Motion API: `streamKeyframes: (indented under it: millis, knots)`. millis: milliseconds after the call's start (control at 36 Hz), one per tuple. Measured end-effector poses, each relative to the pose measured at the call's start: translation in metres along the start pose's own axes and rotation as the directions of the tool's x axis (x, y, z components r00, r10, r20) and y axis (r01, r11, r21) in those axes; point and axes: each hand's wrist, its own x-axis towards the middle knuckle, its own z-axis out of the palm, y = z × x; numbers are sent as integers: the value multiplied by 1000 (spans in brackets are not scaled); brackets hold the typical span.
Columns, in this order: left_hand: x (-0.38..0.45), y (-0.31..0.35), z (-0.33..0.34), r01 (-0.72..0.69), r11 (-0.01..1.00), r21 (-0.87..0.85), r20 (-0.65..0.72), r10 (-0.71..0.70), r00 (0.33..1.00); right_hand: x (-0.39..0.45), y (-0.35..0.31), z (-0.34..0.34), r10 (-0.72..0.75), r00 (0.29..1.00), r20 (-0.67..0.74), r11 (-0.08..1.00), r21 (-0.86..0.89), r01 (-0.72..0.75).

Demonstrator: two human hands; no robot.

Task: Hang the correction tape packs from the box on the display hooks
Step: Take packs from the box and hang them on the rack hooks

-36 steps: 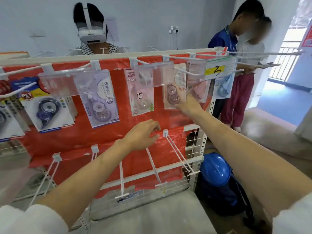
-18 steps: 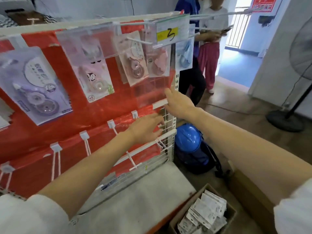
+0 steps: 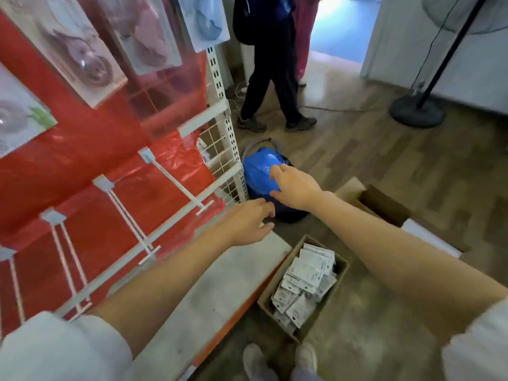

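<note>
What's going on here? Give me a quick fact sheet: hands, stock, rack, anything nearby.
left hand: open, empty, over the shelf edge
right hand: open, empty, in front of the blue helmet
cardboard box: on the floor, holds correction tape packs
display hooks: lower row bare
upper hooks: packs already hanging
bystander: standing beyond the rack

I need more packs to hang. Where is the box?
In the head view, the cardboard box sits on the floor at lower right, beside the shelf base.
</note>
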Motion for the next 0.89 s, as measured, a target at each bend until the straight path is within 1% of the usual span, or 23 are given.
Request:
streamKeyframes:
  millis: [111,194,306,389,444,583,750,806,889]
  knots:
    - [8,11,44,54,997,-53,43,-52,998,-24,30,40,78,994,83,995,56,-82]
    - [10,14,78,93,992,-81,104,-84,991,-43,48,76,136,977,163,982,105,-154]
    - [10,18,122,108,993,-52,176,-97,980,-70,68,133,220,934,280,948,163,-272]
    - [9,19,158,130,991,-39,246,-117,962,-90,79,178,289,888,359,907,193,-373]
    - [8,16,183,139,989,-46,267,-122,956,-103,84,209,328,850,413,881,190,-432]
    - [11,9,242,196,978,-74,347,-159,924,-126,97,280,386,753,533,806,201,-556]
    - [18,-10,313,323,936,-139,412,-242,878,-141,109,349,452,660,600,708,209,-674]
    - [20,-16,332,350,924,-154,417,-260,871,-143,113,368,482,628,611,655,225,-721]
    - [26,-27,369,366,914,-176,444,-258,858,-146,121,402,504,594,627,608,231,-759]
